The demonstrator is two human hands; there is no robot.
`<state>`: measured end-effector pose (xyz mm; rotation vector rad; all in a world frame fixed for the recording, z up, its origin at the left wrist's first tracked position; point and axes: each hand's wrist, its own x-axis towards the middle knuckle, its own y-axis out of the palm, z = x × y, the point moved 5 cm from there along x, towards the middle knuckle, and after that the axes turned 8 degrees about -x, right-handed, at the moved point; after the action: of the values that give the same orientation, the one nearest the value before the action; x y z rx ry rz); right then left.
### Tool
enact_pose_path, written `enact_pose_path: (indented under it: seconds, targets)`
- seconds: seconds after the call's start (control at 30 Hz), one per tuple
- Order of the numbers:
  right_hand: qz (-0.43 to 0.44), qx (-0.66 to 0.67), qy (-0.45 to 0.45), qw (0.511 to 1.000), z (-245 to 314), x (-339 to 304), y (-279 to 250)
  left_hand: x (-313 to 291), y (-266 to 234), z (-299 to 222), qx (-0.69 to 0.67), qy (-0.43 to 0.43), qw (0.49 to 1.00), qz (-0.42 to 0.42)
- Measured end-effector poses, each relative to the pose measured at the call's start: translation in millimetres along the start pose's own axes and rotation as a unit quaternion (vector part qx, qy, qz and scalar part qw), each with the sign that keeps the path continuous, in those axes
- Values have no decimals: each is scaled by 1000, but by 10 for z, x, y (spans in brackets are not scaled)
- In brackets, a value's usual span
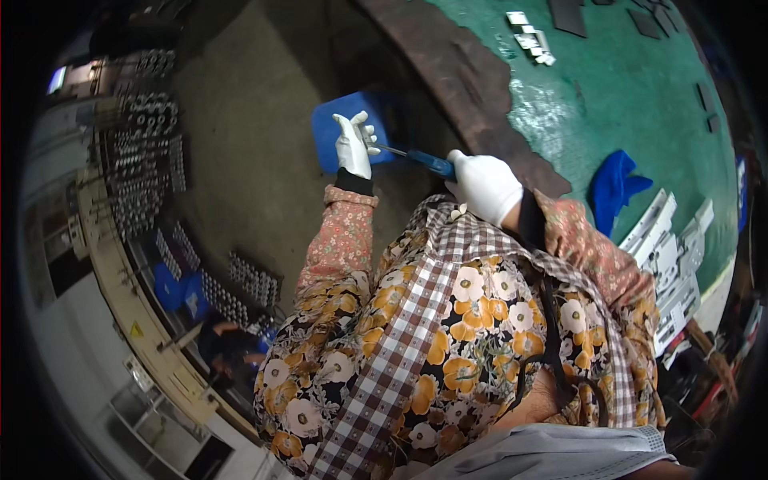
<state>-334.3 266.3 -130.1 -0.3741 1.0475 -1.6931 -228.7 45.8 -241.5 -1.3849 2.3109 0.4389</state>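
My right hand [486, 186], in a white glove, is closed round the blue handle of a tool with a thin metal shaft [432, 163]. The shaft points left to my gloved left hand [353, 146], and its tip meets the fingers there. On the left hand the thumb sticks out and the other fingers curl round a small greyish piece too small to name. Both hands hover in front of my flowered apron, with a blue plastic stool [324, 132] below and behind the left one.
A green-topped table [560, 120] with a brown edge cover [472, 80] lies to the right. On it are small white parts [530, 38], dark flat plates [568, 18], a blue cloth [614, 188] and long silvery metal parts [664, 256]. Racks of round metal pieces [144, 168] stand left.
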Motion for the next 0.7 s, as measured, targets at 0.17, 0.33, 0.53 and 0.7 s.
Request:
enact_pose_path:
  seconds: [0.17,0.33,0.53,0.7]
  targets:
    - [56,-57,-47,996,152,224,217,-191,-353,363,-37,-6,990,-138]
    - [66,-91,-87,990,125,369,381,-260,-432,549,-60,23,976,-210]
    - [73,-121,-134,981,246,533,528,-285,-707,766,-101,88,943,-304]
    - [82,-125,-166,975,287,644,672,-376,-813,803,-127,101,924,-347]
